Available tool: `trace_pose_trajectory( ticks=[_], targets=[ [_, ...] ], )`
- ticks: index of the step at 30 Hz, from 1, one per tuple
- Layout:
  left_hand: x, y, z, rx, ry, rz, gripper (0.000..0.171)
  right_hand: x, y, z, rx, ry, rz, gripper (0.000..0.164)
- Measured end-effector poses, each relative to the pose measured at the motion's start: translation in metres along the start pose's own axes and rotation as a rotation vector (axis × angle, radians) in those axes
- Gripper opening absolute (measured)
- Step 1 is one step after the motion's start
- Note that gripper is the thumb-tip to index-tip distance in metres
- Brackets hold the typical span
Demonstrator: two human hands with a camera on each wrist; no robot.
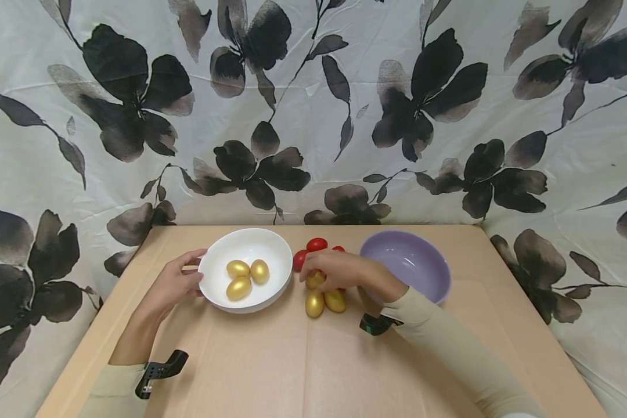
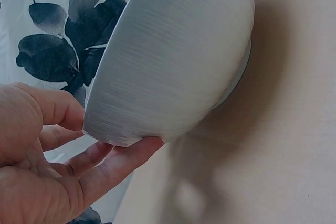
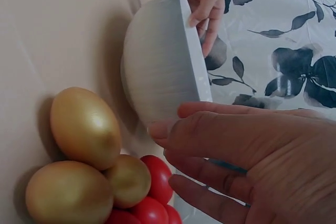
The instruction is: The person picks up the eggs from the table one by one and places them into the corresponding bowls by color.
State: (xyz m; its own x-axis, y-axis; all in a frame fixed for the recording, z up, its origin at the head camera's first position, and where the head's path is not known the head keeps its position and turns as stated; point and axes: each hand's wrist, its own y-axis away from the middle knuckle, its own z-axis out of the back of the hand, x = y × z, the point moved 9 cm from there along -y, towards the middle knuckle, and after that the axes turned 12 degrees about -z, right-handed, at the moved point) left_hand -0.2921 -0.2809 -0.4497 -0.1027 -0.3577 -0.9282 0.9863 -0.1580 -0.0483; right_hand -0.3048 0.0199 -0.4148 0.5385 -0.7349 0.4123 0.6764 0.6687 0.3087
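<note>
A white bowl (image 1: 271,296) stands at the left of the table with three golden eggs (image 1: 238,288) in it. My left hand (image 1: 175,283) holds the bowl's left side; in the left wrist view its fingers (image 2: 123,166) lie against the outer wall near the rim. My right hand (image 1: 339,269) hovers over the egg cluster between the bowls, its fingers loosely bent and holding nothing. Golden eggs (image 3: 84,127) lie below it, one partly hidden by the fingers in the head view. Red eggs (image 1: 316,244) lie behind them, some partly covered by the hand.
A purple bowl (image 1: 404,258) stands to the right, partly behind my right forearm. The wooden table (image 1: 251,366) ends at the back against a floral cloth (image 1: 334,116). A dark wrist device (image 1: 162,371) sits on each arm.
</note>
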Motion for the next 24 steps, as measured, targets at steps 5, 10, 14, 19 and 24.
trace_pose_trajectory(
  ticks=[5,10,14,19,24],
  targets=[
    [-0.001,0.0,0.0,-0.003,0.0,0.001,0.061,-0.003,-0.001,-0.011,0.053,-0.016,0.011,0.036],
    [-0.001,0.0,0.0,-0.007,0.006,0.008,0.062,-0.003,-0.002,-0.021,0.076,0.004,0.044,0.034],
    [0.0,-0.001,0.0,-0.007,0.014,0.012,0.062,-0.003,-0.003,-0.024,0.075,0.026,0.058,0.035],
    [0.001,-0.001,0.0,-0.005,0.009,0.01,0.062,-0.003,-0.005,-0.029,0.073,0.048,0.061,0.037],
    [0.0,-0.001,0.0,-0.008,0.002,0.007,0.061,-0.004,-0.008,-0.033,0.081,0.054,0.052,0.038]
  ],
)
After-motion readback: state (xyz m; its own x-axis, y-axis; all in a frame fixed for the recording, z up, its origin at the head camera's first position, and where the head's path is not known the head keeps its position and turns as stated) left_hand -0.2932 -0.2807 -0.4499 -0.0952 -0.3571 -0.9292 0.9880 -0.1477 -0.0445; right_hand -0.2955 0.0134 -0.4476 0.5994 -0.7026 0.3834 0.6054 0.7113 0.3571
